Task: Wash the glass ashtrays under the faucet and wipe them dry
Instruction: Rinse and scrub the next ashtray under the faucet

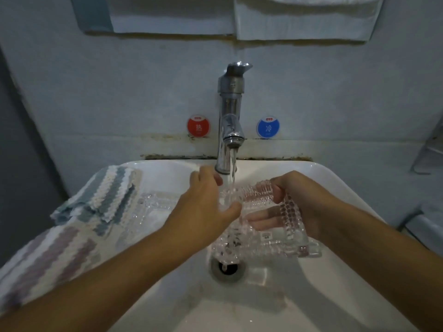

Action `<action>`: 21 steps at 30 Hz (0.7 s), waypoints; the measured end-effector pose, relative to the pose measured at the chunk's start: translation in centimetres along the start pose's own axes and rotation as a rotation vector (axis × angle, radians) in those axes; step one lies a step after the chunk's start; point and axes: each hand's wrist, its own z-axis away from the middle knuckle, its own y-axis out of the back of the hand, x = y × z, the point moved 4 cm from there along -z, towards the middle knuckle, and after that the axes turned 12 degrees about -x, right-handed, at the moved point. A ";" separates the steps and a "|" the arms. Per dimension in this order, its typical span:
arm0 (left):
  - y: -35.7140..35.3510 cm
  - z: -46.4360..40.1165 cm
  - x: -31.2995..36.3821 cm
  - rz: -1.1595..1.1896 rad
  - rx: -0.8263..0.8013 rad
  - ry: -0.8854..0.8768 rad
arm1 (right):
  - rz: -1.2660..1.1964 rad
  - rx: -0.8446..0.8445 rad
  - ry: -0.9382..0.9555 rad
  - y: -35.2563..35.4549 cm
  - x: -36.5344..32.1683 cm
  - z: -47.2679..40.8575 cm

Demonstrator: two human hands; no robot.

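A square clear glass ashtray point(266, 238) with a knobbly cut pattern is tilted over the white sink point(318, 178), under the running stream from the chrome faucet point(230, 116). My right hand point(299, 202) grips its far right rim, fingers showing through the glass. My left hand point(206, 204) holds its left side, thumb on the rim by the stream. A second glass ashtray point(148, 212) lies flat on the left ledge of the sink, partly behind my left forearm.
A striped cloth point(79, 224) in grey, white and purple drapes over the sink's left edge. The drain point(227, 269) sits under the held ashtray. Red point(198, 127) and blue point(268, 127) round stickers flank the faucet on the wall. A metal rack point(429, 152) stands at the right.
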 end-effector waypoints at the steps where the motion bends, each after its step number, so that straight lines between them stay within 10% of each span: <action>1: -0.4 -0.1 -0.2 -0.018 -0.052 0.037 | 0.030 0.001 0.008 0.0 0.1 -0.2; 21: -0.8 -1.1 -0.9 0.017 -0.156 0.010 | 0.312 0.035 0.031 -1.9 -1.1 1.1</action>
